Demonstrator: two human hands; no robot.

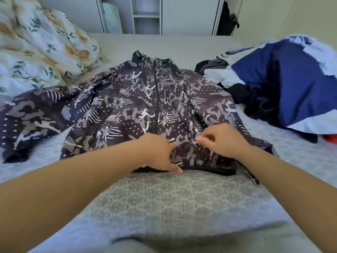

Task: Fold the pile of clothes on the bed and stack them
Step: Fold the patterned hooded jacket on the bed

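Note:
A dark purple and grey patterned zip jacket (145,99) lies front side up in the middle of the bed, its collar far from me and one sleeve (34,115) spread out to the left. My left hand (160,154) rests on the jacket's lower hem near the zip, fingers pointing right and down. Just to its right, my right hand (220,139) pinches the fabric at the hem with curled fingers. A pile of unfolded clothes (284,83), blue, white and black, sits at the right of the bed.
A floral duvet (36,44) is bunched at the far left. The bed (173,198) has a grey patterned cover in front of me. White wardrobe doors and shelves (145,15) stand behind the bed. Something red (331,139) shows under the pile.

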